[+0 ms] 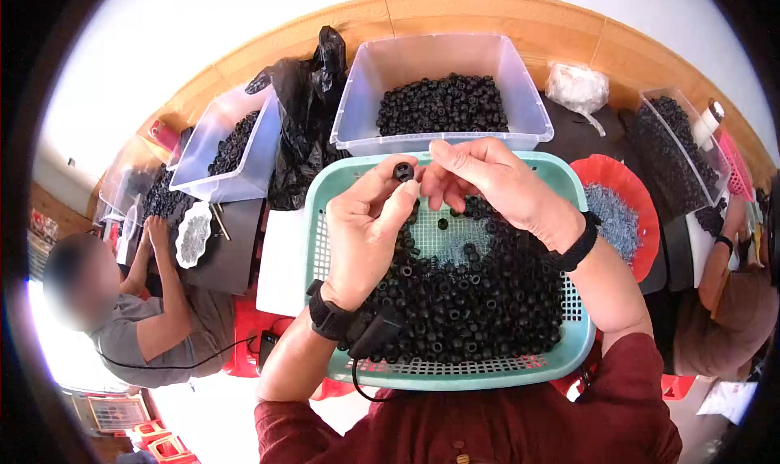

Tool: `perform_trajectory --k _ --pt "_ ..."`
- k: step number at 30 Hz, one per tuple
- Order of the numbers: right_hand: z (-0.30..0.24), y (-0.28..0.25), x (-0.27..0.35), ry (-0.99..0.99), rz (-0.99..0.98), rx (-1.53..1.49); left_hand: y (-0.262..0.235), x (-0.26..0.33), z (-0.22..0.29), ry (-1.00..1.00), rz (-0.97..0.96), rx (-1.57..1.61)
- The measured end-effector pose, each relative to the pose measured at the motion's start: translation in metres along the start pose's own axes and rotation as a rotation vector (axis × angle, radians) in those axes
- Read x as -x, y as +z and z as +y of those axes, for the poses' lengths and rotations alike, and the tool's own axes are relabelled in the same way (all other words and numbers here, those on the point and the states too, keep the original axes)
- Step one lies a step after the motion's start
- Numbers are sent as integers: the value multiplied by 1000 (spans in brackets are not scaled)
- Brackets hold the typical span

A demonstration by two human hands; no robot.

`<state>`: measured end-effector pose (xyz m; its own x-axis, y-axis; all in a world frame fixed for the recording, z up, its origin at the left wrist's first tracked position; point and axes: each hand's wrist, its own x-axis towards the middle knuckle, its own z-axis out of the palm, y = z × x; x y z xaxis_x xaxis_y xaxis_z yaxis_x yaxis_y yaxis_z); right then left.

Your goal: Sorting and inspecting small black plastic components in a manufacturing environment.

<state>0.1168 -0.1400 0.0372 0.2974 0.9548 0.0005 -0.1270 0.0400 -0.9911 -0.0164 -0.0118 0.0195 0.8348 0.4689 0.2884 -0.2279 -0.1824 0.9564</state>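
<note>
Pinching a small black ring-shaped part [403, 171] between thumb and forefinger, the left hand [366, 224] holds it up above the far rim of the teal mesh basket [578, 301], with the part's round opening turned up toward the camera. Its short axis therefore runs roughly toward the viewer, and the ring shows almost face on. The remaining left fingers are curled in toward the palm.

Just to the right of the part is the right hand [487, 184], its fingertips [439, 149] drawn together and pointing left at the ring, close to it but seemingly not touching. Whether those fingertips pinch something tiny of their own cannot be told; nothing shows between them. The left hand has the part; the right is the free one, approaching from the right and slightly farther side.

Below both hands, the basket holds a heap of similar black ring parts [463, 301], piled mostly toward the near and right side, with a bare patch of mesh showing at the middle. Both wrists wear black bands, and a cable hangs from the left one.

Beyond the basket stands a clear plastic bin [528, 106] with more black parts. A second clear bin [203, 159] sits to the far left beside a black plastic bag [305, 123]. To the right lies a red dish [605, 175] of small grey metal pieces. Other people work at the left and right edges.
</note>
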Motion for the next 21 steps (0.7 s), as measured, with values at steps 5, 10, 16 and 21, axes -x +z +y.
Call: perform_trajectory --k 5,10,16,21 --pt "3 4 -2 -461 239 486 -9 0 0 -274 -165 507" --pt "9 3 -7 -782 240 803 -7 -3 -4 -433 -259 708" --pt "7 6 -12 -1054 254 1048 -17 -5 -18 -461 -318 865" --pt "9 5 -12 -1021 213 1050 -20 -4 -26 -443 -395 919"
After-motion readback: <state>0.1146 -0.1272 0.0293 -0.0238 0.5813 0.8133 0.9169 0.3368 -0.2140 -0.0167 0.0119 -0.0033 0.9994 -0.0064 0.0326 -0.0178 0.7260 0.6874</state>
